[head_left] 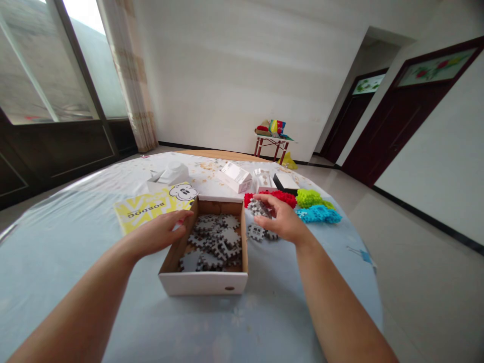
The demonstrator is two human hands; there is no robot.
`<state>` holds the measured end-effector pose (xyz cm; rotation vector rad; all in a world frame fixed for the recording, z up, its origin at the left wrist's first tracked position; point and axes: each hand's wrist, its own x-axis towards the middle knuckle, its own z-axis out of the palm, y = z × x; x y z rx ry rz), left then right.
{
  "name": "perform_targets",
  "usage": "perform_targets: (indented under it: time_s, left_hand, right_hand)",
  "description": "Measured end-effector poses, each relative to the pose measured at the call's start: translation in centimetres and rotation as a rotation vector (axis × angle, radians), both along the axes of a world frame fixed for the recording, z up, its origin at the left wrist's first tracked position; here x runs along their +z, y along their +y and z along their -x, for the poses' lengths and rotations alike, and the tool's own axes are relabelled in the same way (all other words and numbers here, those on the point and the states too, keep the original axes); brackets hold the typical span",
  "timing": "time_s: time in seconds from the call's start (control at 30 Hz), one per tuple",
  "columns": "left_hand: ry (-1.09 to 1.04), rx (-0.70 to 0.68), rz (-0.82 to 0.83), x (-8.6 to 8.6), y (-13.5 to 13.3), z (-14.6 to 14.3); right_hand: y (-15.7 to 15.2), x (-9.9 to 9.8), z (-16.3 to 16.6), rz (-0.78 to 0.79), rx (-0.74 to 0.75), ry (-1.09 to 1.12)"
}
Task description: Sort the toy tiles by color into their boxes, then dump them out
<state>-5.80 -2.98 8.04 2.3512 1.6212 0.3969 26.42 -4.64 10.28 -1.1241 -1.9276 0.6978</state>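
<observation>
A white cardboard box point(204, 284) with a brown inside stands on the table in front of me. Many flat grey interlocking pieces point(215, 239) with toothed edges lie loose in it. My left hand point(162, 233) is at the box's left wall, its fingertips on the rim and the thumb lower down outside. Right of the box, my right hand point(283, 217) curls thumb and fingers around a cluster of grey interlocking pieces point(258, 207). More loose grey pieces point(256, 232) rest on the cloth just below that hand.
Red point(285, 197), green point(310, 197) and blue pieces point(321, 214) are heaped at the right. A yellow-white booklet point(139, 209) lies left of the box. Behind stand a white carton point(235, 175), a black-edged box point(285, 182) and white packaging point(172, 174). The round table's cloth point(340, 282) ends at the right.
</observation>
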Motion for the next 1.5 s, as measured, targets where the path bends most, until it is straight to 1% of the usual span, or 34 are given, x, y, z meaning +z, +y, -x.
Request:
perform_targets:
  time_s: [0.1,0.2,0.3,0.37,0.47,0.57,0.67,0.77,0.83,0.93,1.07,1.2,1.5]
  left_hand:
    - [0.01,-0.017,-0.003,-0.1,0.0,-0.1]
    - [0.024,-0.019,0.0,0.0,-0.1,-0.1]
    - [0.017,-0.012,0.007,0.2,-0.2,-0.2]
    - [0.007,-0.01,0.014,0.4,-0.4,-0.3]
    - [0.001,-0.005,0.03,0.5,-0.4,-0.3]
    - [0.005,-0.001,0.033,0.3,-0.2,-0.3]
    - [0.006,-0.009,0.015,0.1,0.0,-0.1]
    - [0.006,-0.011,0.001,-0.1,0.2,0.1]
    - [0.012,-0.016,-0.005,-0.2,0.3,0.1]
    - [0.029,-0.019,-0.01,-0.2,0.3,0.1]
    - [0.025,-0.023,-0.01,-0.2,0.3,0.0]
    - [0.0,-0.023,-0.005,-0.1,0.2,0.0]
    - [-0.005,-0.013,0.003,0.1,0.0,-0.1]
  right_hand:
    - [-0.9,-0.1,2.7,-0.011,0.127,0.066]
    - [-1.1,-1.0,4.6,-0.016,0.225,0.121]
    - [-0.9,-1.9,5.5,-0.016,0.279,0.155]
    - [-0.6,-2.1,5.5,-0.026,0.292,0.177]
    - [-0.1,-1.8,4.4,-0.06,0.237,0.197]
    - [0.7,-1.3,2.1,-0.088,0.097,0.122]
    - [1.7,-1.5,-1.0,-0.059,-0.01,-0.057]
    - [2.7,-2.5,-3.4,0.014,-0.092,-0.298]
    - [3.3,-3.4,-4.1,0.061,-0.142,-0.451]
    - [3.7,-4.7,-3.7,0.085,-0.145,-0.629]
    - [3.8,-6.0,-1.8,0.102,-0.067,-0.752]
    - [4.0,-6.9,-0.9,0.097,-0.035,-0.789]
    - [4.3,-7.7,-1.1,0.087,-0.066,-0.795]
